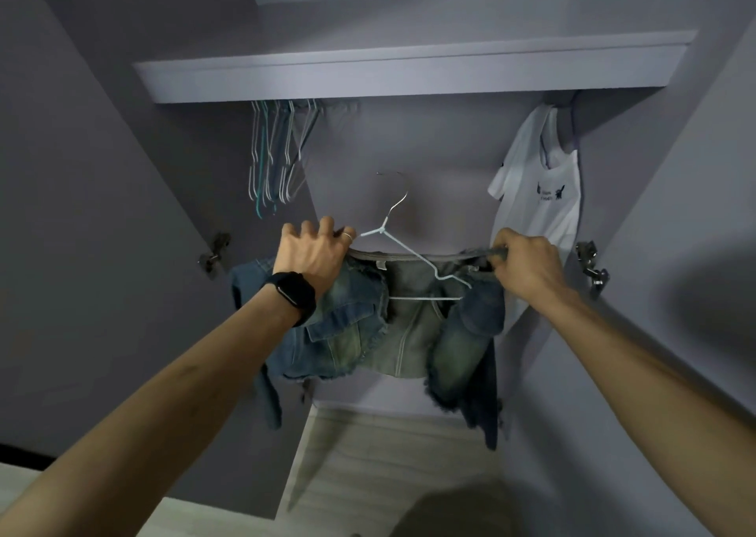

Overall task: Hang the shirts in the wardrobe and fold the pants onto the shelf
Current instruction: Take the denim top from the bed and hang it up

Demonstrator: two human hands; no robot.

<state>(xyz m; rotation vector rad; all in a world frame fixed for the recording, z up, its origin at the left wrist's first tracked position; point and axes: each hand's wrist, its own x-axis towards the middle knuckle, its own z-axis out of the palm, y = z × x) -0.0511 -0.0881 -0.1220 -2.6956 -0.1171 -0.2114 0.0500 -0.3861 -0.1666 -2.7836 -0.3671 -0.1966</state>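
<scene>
The denim jacket (368,332) was a faded blue, washed to a yellowish green across its panels, and the wire hanger (405,246) inside it was white. At the far right hung a white T-shirt (540,193) with a small dark print on the chest, and at the far left the empty hangers (274,156) were white and teal. The wardrobe (429,148) was a plain greyish lilac, the smartwatch (295,296) black, and the floor (388,454) a pale wood-grain.

Faded, frayed denim jacket (368,332); thin coated-wire hanger (413,256); matt wardrobe shelf (409,74); soft white cotton T-shirt (540,193).
</scene>
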